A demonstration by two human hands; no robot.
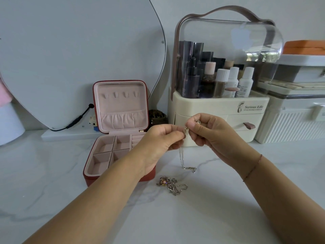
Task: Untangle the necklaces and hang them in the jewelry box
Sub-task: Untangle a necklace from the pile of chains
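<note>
The table (52,173) was white marble with grey veins. The box (90,180), at ten o'clock from the silver pile (173,186) with its pink bead (164,182), was red outside, pale pink inside. The organizer (211,106) at one o'clock was cream, handle (228,9) dusty pink.

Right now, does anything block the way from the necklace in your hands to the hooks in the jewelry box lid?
Nothing visible does. The necklace hangs from the left hand and right hand, right of the jewelry box, whose lid stands open with bare hooks. The tangled pile lies nearer, off that path.
</note>
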